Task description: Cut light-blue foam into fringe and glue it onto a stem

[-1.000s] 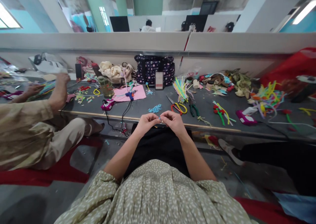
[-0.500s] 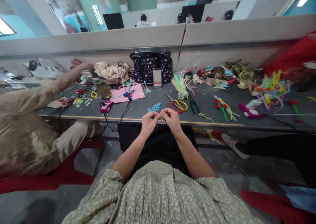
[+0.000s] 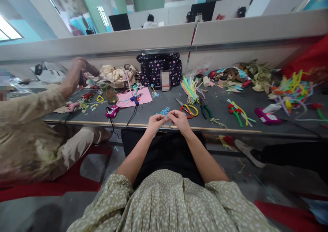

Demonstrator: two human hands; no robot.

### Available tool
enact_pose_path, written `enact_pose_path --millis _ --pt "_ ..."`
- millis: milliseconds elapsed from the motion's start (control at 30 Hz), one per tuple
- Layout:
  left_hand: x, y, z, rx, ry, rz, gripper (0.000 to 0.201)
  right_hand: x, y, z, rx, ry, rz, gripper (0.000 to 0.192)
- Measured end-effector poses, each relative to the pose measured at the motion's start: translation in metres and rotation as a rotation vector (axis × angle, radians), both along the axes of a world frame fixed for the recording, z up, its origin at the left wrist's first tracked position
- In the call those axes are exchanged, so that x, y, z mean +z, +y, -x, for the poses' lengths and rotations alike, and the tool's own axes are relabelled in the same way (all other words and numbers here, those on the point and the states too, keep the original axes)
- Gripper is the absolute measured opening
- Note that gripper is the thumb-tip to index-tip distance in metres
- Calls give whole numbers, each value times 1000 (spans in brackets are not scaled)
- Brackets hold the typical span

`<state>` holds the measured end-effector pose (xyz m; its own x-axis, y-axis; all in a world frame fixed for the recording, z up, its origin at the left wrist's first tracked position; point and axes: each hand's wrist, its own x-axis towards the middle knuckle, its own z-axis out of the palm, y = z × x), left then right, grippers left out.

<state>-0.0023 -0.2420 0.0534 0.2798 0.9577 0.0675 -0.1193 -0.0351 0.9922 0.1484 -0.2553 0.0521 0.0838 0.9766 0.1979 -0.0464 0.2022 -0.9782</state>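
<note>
At the table's front edge, my left hand (image 3: 155,123) and my right hand (image 3: 180,121) meet fingertip to fingertip, both closed in a pinch. Between them shows a short light-blue pipe cleaner piece (image 3: 167,115), mostly covered by the fingers. Just behind lies a small pile of blue pipe cleaner pieces (image 3: 163,111), partly hidden by my hands. To the right rest scissors (image 3: 190,110) with red and yellow handles, then green-handled pliers (image 3: 205,111).
A pink sheet (image 3: 123,99) carries a blue glue gun (image 3: 135,99). A dark patterned bag (image 3: 151,71) stands behind, beside a bundle of pipe cleaners (image 3: 191,88). Purple boxes (image 3: 112,111) with cords lie on both sides. At left, a co-worker's arm (image 3: 70,78) reaches over the table.
My hands stay pinched together, with slight finger movement, and cover more of the blue pile. The view has shifted a little. The co-worker's hand at left has moved left, holding a dark object.
</note>
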Motion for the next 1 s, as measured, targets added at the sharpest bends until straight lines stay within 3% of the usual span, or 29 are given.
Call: enact_pose_path --millis 267,700,1000 --pt "-5 36 2 68 -176 307 35 -12 33 -12 -47 47 52 40" --pt "-9 54 -10 -39 -113 378 31 -21 68 -12 12 11 34 32" --pt "-22 57 13 -201 117 369 39 -24 93 -33 -34 77 101 35"
